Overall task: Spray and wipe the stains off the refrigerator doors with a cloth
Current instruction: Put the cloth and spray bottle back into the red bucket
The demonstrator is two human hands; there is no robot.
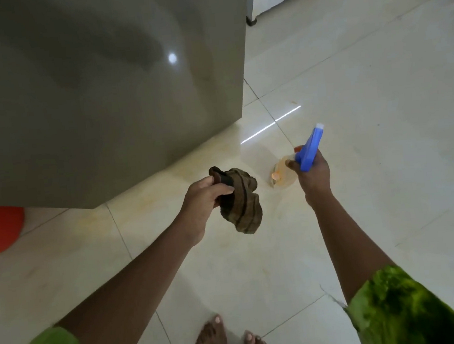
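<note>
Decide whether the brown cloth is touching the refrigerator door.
Apart. The head view shows the cloth, held in the left hand, with floor tile visible between it and the refrigerator door.

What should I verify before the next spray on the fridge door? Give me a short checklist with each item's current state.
1. Cloth ready: ok. The left hand grips the bunched brown cloth.
2. Bottle secured: ok. The right hand holds the spray bottle at its neck.
3. Nozzle aimed at the door: not ok. The nozzle points past the right edge of the refrigerator door, toward the floor.
4. Stain located: cannot tell. The door shows only reflections and glare.
5. Liquid left in the bottle: cannot tell. The hand hides most of the body.
</note>
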